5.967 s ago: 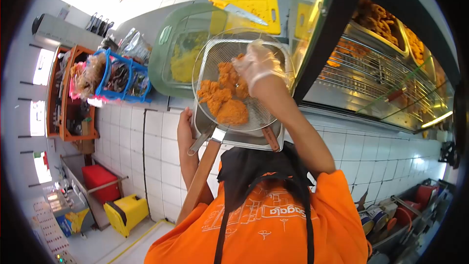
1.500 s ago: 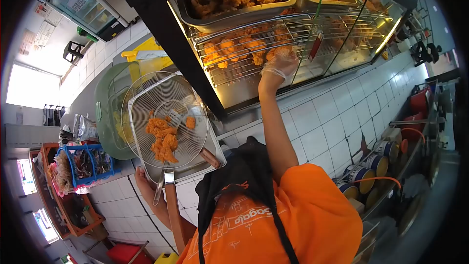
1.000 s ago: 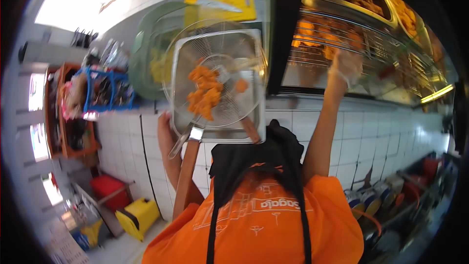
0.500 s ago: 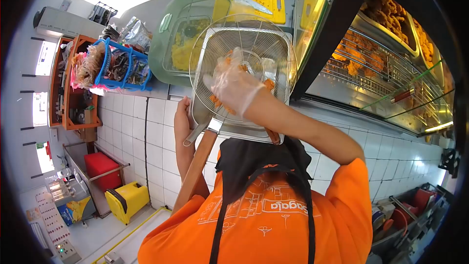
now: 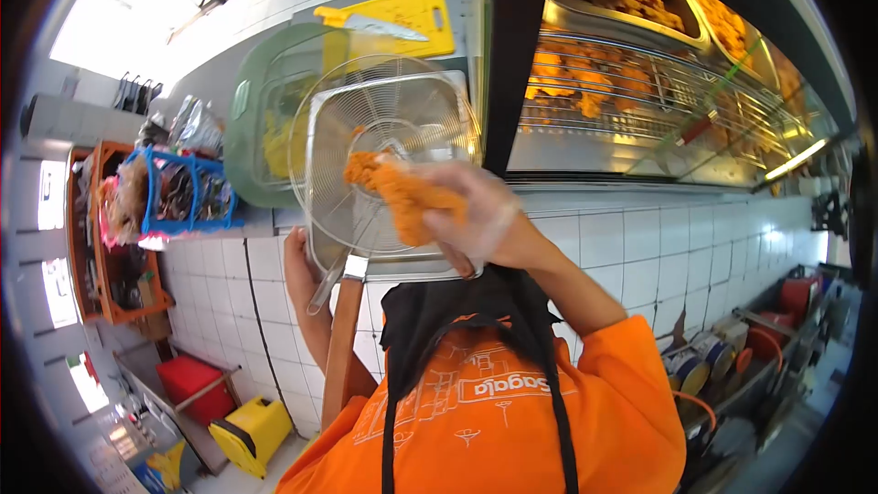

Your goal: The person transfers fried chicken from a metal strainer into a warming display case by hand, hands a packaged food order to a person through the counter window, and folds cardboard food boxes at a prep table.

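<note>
My right hand (image 5: 480, 210), in a clear plastic glove, is closed around orange, crisp-coated fried chicken (image 5: 402, 201) above a round wire skimmer (image 5: 315, 160). This skimmer lies across a steel pan (image 5: 457, 96), and its wooden handle (image 5: 344, 338) points back toward my body. Another wooden handle end (image 5: 455, 261) shows by the pan's near edge, below my right hand. My left hand (image 5: 295, 245) is low beside the pan's near left corner; its fingers are mostly hidden, so its grip is unclear.
A green translucent tub (image 5: 240, 142) stands left of the pan. Behind lies a yellow cutting board (image 5: 439, 14) with a knife (image 5: 380, 27). At right is a glass display warmer (image 5: 631, 165) with fried chicken on racks. A blue basket (image 5: 192, 220) sits left.
My right hand has lifted out of the skimmer and moved toward my body, bringing up fried chicken. The skimmer now holds little food. The whole view has shifted, with surroundings moving left.
</note>
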{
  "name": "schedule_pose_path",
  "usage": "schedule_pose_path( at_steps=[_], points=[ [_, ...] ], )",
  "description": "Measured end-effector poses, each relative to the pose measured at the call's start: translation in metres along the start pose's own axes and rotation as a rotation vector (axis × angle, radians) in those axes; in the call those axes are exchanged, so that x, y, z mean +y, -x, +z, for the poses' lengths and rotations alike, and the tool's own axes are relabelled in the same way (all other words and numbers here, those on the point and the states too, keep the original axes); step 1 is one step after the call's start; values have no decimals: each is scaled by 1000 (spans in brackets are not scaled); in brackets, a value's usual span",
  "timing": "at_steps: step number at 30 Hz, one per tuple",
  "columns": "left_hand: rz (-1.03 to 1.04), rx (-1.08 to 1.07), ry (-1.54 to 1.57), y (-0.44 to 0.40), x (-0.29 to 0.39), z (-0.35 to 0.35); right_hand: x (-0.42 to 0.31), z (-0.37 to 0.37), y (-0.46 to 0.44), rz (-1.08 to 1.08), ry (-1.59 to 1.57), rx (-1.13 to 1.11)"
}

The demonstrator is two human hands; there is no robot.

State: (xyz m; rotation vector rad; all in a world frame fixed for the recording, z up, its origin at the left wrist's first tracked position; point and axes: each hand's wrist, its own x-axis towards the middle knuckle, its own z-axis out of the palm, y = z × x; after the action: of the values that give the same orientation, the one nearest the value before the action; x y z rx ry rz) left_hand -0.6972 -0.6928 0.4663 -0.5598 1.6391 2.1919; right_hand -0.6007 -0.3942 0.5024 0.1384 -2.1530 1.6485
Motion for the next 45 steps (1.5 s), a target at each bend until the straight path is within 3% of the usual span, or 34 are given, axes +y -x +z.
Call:
schedule_pose_path(
  at_steps=[1,2,3,4,5,10,12,13,15,16,18,20,21,23,25,28,31,33,36,39,41,45],
  points=[
    [-5,-3,-2,2,0,2,-11,-27,13,-29,16,63],
    [-5,-1,-3,5,3,4,-12,-38,36,254,-366,236],
    [-1,1,-2,5,4,5,-12,-48,49,400,-583,397],
    [2,24,-15,5,3,3,-12,-58,61,511,-806,603],
    [7,43,-28,3,2,1,-8,-68,65,485,-857,803],
    [-18,36,-77,-7,4,-4,59,-119,36,294,-750,1369],
    [-14,17,-51,-7,3,-4,111,-138,17,177,-447,1472],
    [-16,18,-54,-6,4,-1,136,-139,11,137,-291,1456],
    [-13,41,-63,-6,5,-1,162,-154,7,122,321,1277],
    [-14,37,-58,-7,5,1,168,-171,12,140,763,1078],
    [-16,43,-47,-4,6,0,184,-191,14,300,1196,840],
    [-18,39,-32,1,6,1,202,-193,12,600,1211,838],
    [-16,35,-21,2,6,4,145,-191,1,815,1055,684],
    [-24,71,-40,9,8,21,164,-186,30,478,1248,603],
    [-23,55,-65,8,9,16,161,-169,37,333,1239,639],
    [-14,-6,-55,-1,5,-3,126,-147,42,361,1011,816],
    [-36,-9,-12,-2,4,-1,99,-134,38,249,797,933],
    [21,12,-39,11,8,19,86,-131,38,194,908,950],
    [104,109,-110,16,9,23,109,-120,52,203,692,963],
    [24,84,4,16,12,25,110,-115,67,302,801,917],
    [21,86,-26,8,9,14,87,-108,64,229,899,863],
    [7,87,-24,-3,1,5,-5,-66,11,-234,944,511]
  ],
)
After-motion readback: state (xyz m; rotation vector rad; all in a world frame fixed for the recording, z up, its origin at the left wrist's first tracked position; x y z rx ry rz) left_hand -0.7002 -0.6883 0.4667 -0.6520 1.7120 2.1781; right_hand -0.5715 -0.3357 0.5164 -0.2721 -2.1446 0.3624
